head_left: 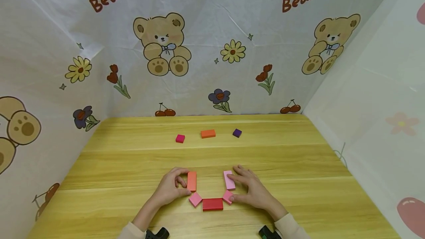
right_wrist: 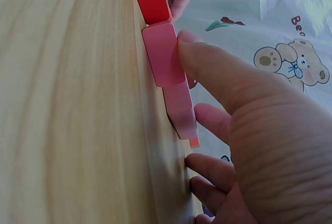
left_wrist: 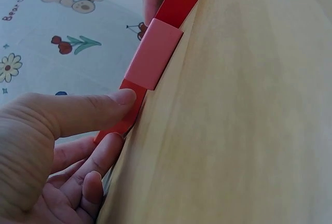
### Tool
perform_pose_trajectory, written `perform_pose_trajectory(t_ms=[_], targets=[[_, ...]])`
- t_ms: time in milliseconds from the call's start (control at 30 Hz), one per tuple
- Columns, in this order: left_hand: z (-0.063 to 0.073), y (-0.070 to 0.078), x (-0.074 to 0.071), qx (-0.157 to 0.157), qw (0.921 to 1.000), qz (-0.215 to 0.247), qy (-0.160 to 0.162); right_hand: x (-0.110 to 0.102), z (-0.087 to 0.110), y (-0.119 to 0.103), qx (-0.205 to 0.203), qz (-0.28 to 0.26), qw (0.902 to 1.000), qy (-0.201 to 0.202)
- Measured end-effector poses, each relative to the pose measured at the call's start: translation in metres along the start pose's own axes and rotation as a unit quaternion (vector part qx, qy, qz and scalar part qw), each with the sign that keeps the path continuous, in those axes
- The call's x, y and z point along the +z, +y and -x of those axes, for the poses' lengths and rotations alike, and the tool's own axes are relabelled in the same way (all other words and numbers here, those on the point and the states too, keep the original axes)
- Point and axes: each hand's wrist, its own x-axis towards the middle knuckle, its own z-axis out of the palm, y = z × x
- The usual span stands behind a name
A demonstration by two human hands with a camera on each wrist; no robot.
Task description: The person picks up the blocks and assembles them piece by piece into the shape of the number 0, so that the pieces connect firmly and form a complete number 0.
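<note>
Five blocks form a U on the table. My left hand [head_left: 170, 187] holds the upright orange block [head_left: 192, 181] at its left side, index finger at the far end and thumb at the near end. My right hand [head_left: 250, 189] rests an index finger on the long pink block [head_left: 229, 180], while its thumb touches the small pink block [right_wrist: 164, 53] below it. Between the two sides lies the red block [head_left: 213, 204], forming the bottom of the U. Another small pink block [left_wrist: 154, 53] sits at the U's lower left corner, against the red block.
Farther back on the wooden table [head_left: 132, 150] lie a small magenta block [head_left: 180, 138], an orange block [head_left: 208, 134] and a small purple block [head_left: 237, 133]. A white cloth [head_left: 206, 10] printed with bears and flowers hangs behind the table's far edge.
</note>
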Motion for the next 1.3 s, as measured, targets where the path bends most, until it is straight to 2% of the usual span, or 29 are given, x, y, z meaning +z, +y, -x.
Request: perform_pose_trajectory(t_ms=[1300], targets=[[0.0002, -0.0001, 0.0001, 0.013, 0.9998, -0.011, -0.008, 0.0006, 0.0001, 0.0012, -0.005, 0.009, 0.9999, 0.005]])
